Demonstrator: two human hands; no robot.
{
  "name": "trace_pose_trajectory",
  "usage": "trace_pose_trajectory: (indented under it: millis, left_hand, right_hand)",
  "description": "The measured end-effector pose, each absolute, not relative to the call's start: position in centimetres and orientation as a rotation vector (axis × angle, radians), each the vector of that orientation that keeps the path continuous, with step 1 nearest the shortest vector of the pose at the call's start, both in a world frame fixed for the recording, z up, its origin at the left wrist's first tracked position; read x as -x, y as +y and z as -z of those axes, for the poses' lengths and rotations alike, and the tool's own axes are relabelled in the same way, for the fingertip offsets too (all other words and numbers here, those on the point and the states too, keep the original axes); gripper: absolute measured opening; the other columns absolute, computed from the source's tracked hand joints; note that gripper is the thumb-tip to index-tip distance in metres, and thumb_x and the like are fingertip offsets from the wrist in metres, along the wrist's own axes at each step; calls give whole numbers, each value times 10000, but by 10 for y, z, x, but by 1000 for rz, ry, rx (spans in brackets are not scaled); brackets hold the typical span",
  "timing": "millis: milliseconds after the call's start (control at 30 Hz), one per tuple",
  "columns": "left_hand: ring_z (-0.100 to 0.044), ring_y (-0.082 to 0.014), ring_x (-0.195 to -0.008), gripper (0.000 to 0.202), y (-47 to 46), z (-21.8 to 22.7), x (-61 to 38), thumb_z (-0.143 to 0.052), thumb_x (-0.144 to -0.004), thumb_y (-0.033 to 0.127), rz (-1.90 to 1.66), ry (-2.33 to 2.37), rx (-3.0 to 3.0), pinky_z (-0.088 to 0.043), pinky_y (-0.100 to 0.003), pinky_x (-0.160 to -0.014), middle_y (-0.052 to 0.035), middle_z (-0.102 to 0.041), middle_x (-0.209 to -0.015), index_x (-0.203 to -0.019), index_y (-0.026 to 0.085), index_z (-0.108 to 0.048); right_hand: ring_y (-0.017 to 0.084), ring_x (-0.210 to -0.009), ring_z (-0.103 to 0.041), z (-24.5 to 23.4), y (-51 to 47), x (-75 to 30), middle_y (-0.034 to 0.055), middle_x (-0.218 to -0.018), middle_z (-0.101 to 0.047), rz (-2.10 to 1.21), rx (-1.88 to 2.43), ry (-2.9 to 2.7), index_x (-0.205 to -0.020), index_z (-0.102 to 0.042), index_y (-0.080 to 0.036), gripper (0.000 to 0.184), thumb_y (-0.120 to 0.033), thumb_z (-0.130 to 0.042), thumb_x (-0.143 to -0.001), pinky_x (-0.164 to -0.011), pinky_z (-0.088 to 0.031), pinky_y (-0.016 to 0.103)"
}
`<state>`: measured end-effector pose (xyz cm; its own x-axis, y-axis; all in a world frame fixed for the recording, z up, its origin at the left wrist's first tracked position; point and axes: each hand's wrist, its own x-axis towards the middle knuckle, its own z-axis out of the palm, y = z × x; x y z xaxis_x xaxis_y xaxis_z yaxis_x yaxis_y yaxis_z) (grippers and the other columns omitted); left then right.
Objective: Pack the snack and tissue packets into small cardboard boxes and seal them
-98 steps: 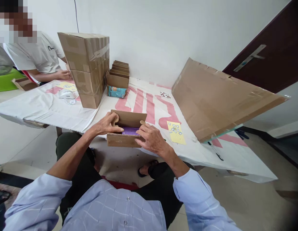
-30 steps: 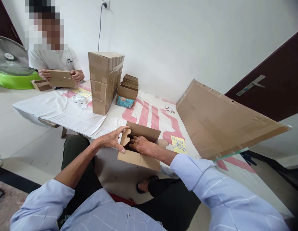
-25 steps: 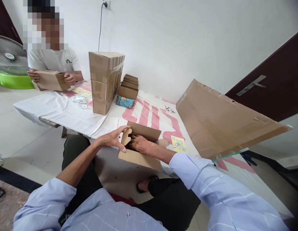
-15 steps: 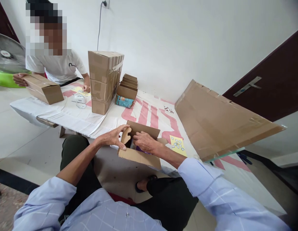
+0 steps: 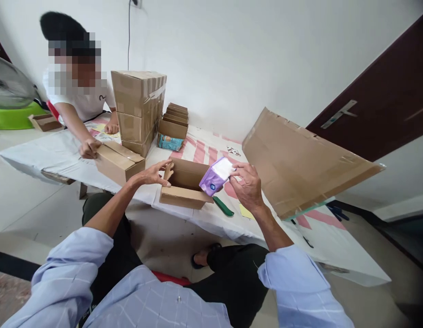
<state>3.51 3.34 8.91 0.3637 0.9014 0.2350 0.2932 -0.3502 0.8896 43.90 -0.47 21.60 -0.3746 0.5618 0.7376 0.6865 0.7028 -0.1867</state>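
Note:
A small open cardboard box [image 5: 184,193] sits at the near edge of the table [image 5: 211,218]. My left hand [image 5: 153,174] grips the box's left side flap with thumb and fingers. My right hand [image 5: 247,184] holds a purple and white soft packet [image 5: 216,175] lifted above the box's right side. A green-handled tool [image 5: 223,206] lies on the cloth just right of the box.
A large flattened cardboard sheet [image 5: 300,164] leans at the right. Stacked taped cartons [image 5: 138,109] and a row of small open boxes [image 5: 173,123] stand behind. A person across the table rests a hand on a closed carton [image 5: 117,161]. A yellow sticker sheet [image 5: 244,212] peeks from under my right wrist.
My right hand came up out of the box with the purple packet. The other person set a closed carton down on the table nearer to me. My left hand stayed on the flap.

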Motion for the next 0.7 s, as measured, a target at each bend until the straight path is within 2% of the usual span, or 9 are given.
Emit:
trace_pose_trajectory:
  millis: [167,300,433,533,633,700]
  left_hand:
    - [-586,-421,-1498,1143,25,-91,-40,-1003,-698,531,-1009,1068,-1834,-591,-595,-1142,-198,-524,-1684,-1690,286,-490]
    - [-581,-416,-1496,1176,23,-90,-46,-1022,-657,537,-1060,1116,-1774,-542,-625,-1205,-210,-526,-1677,-1670,241,-503]
    - [-559,-431,-1517,1243,28,-93,-46,-1013,-642,572,-1153,1165,-1707,-505,-645,-1237,-238,-524,-1678,-1686,181,-464]
    - [-538,-434,-1543,1194,27,-96,-41,-995,-673,594,-1182,1226,-1702,-470,-632,-1268,-230,-524,-1694,-1670,176,-488]
    - [-584,-422,-1492,1040,15,-98,-38,-977,-689,611,-1324,1335,-1698,-593,-554,-1127,-199,-565,-1661,-1572,217,-596]
    - [-693,-368,-1318,822,-4,-94,-42,-951,-723,602,-1541,1447,-1634,-648,-468,-982,-170,-681,-1499,-1405,218,-701]
  right_hand:
    - [301,-1119,-711,-237,-4,-455,100,-1146,-744,155,972,-2012,-855,-706,-252,117,-193,-647,-937,-1037,-579,514]
    - [273,-1068,-723,-255,-20,-467,78,-1106,-750,105,982,-1950,-835,-677,-251,91,-190,-679,-902,-1015,-586,481]
    - [230,-969,-729,-261,-42,-473,61,-1045,-762,-64,1028,-1906,-805,-667,-237,72,-209,-690,-867,-890,-597,399]
    - [209,-901,-721,-251,-59,-470,49,-985,-775,-251,1104,-1905,-770,-668,-226,85,-241,-679,-852,-819,-581,363]
    - [206,-880,-717,-227,-75,-464,49,-941,-779,-418,1175,-1898,-720,-649,-224,142,-290,-678,-842,-768,-558,338]
    - [208,-870,-711,-208,-86,-459,59,-944,-779,-525,1235,-1861,-708,-648,-224,157,-319,-688,-826,-723,-542,321]
